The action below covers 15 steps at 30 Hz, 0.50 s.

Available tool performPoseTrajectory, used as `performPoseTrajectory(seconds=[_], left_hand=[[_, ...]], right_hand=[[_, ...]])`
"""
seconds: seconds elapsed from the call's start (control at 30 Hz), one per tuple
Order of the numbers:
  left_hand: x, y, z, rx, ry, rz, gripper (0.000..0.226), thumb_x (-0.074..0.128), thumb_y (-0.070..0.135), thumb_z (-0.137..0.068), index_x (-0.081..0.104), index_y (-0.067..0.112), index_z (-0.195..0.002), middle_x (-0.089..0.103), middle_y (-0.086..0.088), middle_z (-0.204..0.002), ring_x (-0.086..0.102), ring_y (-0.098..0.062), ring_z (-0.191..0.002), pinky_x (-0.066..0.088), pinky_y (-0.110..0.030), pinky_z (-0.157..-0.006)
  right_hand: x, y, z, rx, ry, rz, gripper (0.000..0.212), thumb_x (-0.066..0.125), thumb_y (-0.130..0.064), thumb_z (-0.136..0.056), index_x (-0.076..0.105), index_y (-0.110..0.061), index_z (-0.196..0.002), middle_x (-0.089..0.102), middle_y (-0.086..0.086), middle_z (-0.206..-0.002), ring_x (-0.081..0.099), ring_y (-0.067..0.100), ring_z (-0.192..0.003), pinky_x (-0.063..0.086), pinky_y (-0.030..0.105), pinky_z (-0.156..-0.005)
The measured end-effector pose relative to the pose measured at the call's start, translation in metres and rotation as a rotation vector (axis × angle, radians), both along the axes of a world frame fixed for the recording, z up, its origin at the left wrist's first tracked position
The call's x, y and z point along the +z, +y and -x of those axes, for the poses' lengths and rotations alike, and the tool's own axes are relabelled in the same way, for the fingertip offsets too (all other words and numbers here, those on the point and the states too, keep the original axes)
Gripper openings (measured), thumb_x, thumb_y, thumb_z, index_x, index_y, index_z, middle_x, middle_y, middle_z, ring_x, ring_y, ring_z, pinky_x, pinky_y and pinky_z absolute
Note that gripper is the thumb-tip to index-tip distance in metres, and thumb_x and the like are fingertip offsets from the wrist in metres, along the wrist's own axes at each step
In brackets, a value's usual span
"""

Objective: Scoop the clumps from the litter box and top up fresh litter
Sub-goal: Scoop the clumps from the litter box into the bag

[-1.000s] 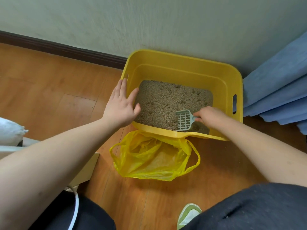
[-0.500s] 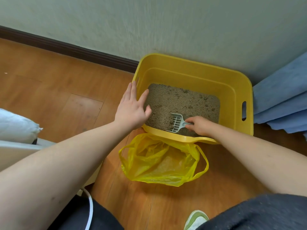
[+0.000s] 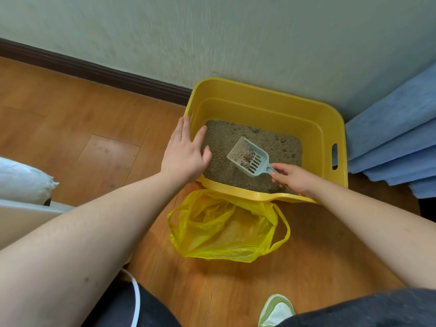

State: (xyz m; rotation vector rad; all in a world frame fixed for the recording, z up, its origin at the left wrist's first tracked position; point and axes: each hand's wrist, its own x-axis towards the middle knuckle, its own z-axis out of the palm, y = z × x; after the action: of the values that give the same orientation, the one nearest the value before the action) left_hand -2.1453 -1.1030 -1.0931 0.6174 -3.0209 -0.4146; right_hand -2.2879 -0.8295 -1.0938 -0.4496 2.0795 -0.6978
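Litter box (image 3: 266,107), yellow, sits on the wood floor (image 3: 70,128) against the wall (image 3: 212,31), roughly 1 o'clock from me. My left hand (image 3: 185,154) lies flat on its 9 o'clock rim, fingers straight, gripping nothing. My right hand (image 3: 293,179) at the box's 5 o'clock pinches the handle of the scoop (image 3: 249,158). Scoop is raised over the litter (image 3: 271,142), loaded with granules and a clump or two, blade pointing 10 o'clock. Yellow bag (image 3: 226,230) lies open on the floor, touching the box's near edge at 6 o'clock. Blue fabric (image 3: 389,142) at 3 o'clock.
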Motion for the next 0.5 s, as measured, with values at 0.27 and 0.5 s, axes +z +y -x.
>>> performPoseTrajectory(seconds=[0.27,0.5], left_hand=[[0.001,0.000,-0.001,-0.006,-0.009,-0.009,0.059,0.028,0.048,-0.098,0.024,0.027,-0.153,0.001,-0.018,-0.163,-0.001,-0.031,-0.151,0.009,-0.045,-0.121],[0.002,0.000,-0.001,-0.009,-0.020,0.002,0.059,0.028,0.048,-0.098,0.024,0.027,-0.153,0.000,-0.018,-0.163,-0.001,-0.032,-0.151,0.008,-0.045,-0.121]], right_hand=[[0.013,0.009,0.002,-0.055,-0.006,0.004,0.036,0.047,-0.026,-0.100,0.051,-0.022,-0.136,0.058,-0.004,-0.083,0.047,0.011,-0.070,0.042,0.022,-0.064],[0.023,0.012,-0.002,0.032,0.118,-0.041,0.034,0.045,-0.028,-0.101,0.051,-0.026,-0.134,0.058,-0.004,-0.083,0.048,0.015,-0.072,0.040,0.024,-0.062]])
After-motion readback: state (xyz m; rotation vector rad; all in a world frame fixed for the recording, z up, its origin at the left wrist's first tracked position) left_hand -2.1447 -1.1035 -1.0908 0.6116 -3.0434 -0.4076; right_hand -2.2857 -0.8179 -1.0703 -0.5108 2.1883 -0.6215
